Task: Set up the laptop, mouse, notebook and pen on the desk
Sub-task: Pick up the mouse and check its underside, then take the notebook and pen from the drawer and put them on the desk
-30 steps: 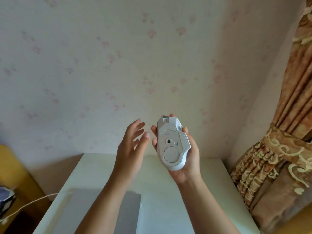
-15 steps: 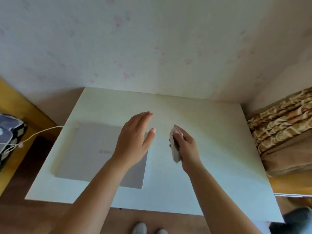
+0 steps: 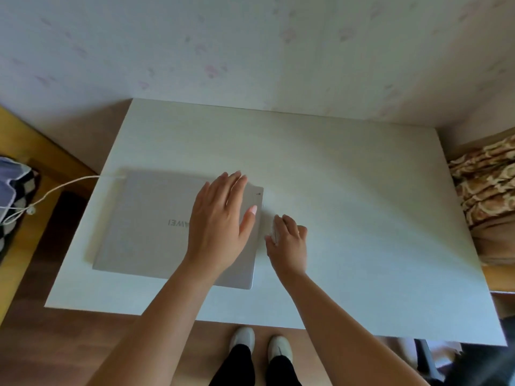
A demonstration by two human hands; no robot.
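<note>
Mouse (image 3: 274, 229): cupped under my right hand (image 3: 288, 240), on the counter (image 3: 362, 190). Laptop (image 3: 156, 224): shut, under my spread left hand (image 3: 220, 218). Advice: release flat, just clear of laptop's edge.

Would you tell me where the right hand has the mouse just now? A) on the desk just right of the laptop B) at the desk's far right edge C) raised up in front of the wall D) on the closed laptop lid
A: the right hand covers the mouse low at the desk, just right of the closed laptop.
</note>
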